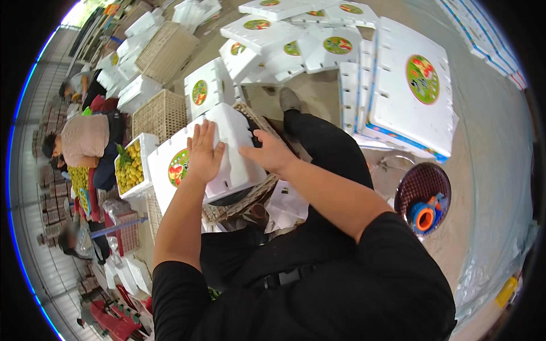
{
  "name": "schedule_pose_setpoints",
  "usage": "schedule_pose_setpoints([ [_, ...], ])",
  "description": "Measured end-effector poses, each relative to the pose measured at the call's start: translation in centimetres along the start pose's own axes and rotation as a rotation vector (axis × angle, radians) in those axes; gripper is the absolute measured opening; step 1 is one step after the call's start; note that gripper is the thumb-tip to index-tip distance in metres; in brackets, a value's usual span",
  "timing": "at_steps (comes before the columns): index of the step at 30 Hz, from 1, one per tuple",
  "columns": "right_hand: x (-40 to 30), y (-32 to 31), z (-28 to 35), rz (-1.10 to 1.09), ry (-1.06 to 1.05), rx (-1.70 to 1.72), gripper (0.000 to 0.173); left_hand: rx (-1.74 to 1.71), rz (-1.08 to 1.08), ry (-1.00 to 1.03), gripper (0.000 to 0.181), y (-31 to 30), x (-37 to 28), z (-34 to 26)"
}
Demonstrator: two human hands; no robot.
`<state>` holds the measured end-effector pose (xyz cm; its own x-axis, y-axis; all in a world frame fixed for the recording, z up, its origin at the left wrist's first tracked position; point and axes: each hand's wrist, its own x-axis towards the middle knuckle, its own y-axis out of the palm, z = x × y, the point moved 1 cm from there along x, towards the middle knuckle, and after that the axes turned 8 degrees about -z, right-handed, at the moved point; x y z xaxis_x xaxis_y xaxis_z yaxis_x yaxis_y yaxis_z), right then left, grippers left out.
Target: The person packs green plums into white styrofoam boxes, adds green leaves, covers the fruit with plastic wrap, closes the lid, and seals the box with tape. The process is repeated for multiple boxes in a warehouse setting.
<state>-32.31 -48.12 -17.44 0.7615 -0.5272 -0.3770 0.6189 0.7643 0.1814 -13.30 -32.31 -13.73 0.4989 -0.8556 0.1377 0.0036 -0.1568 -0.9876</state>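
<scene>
Before me a closed white foam box [232,147] lies over a woven basket [276,181], its lid bearing a green oval label [178,167]. My left hand [205,153] rests flat on the box, palm down and holding nothing. At the box's near right edge is my right hand [271,153], its thumb touching the white foam. Thumb and forefinger are apart with nothing seen between them; the other fingers are hidden. Beside the box's far end, an open foam box [149,149] holds yellow fruit [133,170] with green leaves on top.
Foam lids [337,44] are piled ahead, and stacked foam boxes [409,85] stand at right. A dark basket [443,187] holding an orange-and-blue tape roll [423,218] is nearby. Empty woven baskets [160,113] stand left. A person [87,140] bends over fruit beyond. Plastic sheeting [495,170] covers the right side.
</scene>
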Motion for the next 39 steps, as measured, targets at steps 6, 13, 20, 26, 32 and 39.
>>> schedule_pose_setpoints([
  [6, -19.1, -23.3, 5.3, -0.727, -0.571, -0.859, 0.084, 0.074, -0.130, 0.084, 0.069, 3.2, -0.7, 3.3],
  [13, -38.4, -39.3, -4.9, -1.483, 0.403, -0.786, 0.087, 0.134, -0.051, 0.014, 0.067, 3.2, 0.3, 2.2],
  [20, -35.0, -42.0, -13.4, -1.325, 0.588, -0.847, 0.064, 0.154, -0.014, 0.020, 0.070, 3.4, 0.8, 2.2],
  [26, -35.1, -33.8, -7.3, -0.905, 0.019, 0.173, 0.065, 0.056, 0.015, -0.125, 0.067, -0.2, -0.7, -0.3],
  [32, -21.4, -19.4, 3.6, -0.307, -0.113, 0.366, 0.072, 0.083, 0.025, -0.087, 0.066, 0.1, -0.2, -0.8],
  [39, 2.2, -8.0, 4.8, -0.016, 0.069, 0.105, 0.069, 0.003, 0.019, -0.062, 0.066, -0.5, -0.3, -0.6],
])
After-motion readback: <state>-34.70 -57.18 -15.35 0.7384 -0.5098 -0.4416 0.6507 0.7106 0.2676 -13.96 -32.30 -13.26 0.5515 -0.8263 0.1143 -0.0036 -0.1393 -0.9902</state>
